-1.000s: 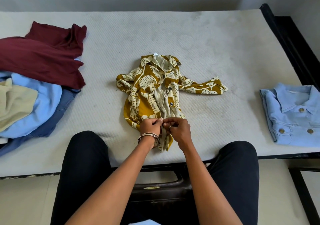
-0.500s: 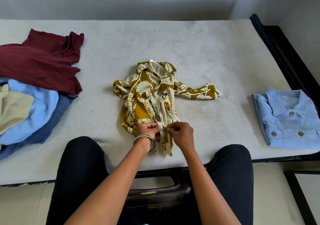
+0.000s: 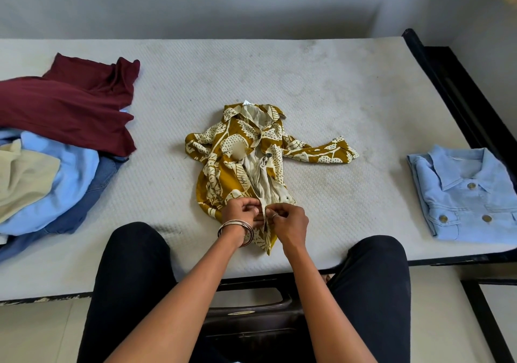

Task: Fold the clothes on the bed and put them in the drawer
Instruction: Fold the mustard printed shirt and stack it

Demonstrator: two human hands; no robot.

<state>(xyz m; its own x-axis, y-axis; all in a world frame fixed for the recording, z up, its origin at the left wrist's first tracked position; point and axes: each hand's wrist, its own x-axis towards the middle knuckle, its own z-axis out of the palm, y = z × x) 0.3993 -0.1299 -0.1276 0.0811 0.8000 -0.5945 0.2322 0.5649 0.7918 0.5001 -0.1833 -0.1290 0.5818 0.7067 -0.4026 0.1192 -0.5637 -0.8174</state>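
Note:
A small mustard and cream patterned shirt (image 3: 237, 155) lies face up in the middle of the white mattress (image 3: 321, 88), collar away from me, one sleeve stretched to the right. My left hand (image 3: 240, 213), with bangles at the wrist, and my right hand (image 3: 288, 221), with a ring, meet at the shirt's lower front edge. Both pinch the fabric of the placket there, fingers curled close together. A folded light blue shirt (image 3: 470, 195) lies at the right edge of the mattress.
A loose heap of clothes sits at the left: a maroon garment (image 3: 70, 102) on top, a light blue one (image 3: 70, 178), a cream one (image 3: 22, 178) and dark blue denim (image 3: 92, 195). A black bed frame (image 3: 458, 91) runs along the right. My knees touch the mattress front.
My hands stay at the shirt's lower front, fingers working the fabric slightly. The view has tilted so the bed sits lower in the frame.

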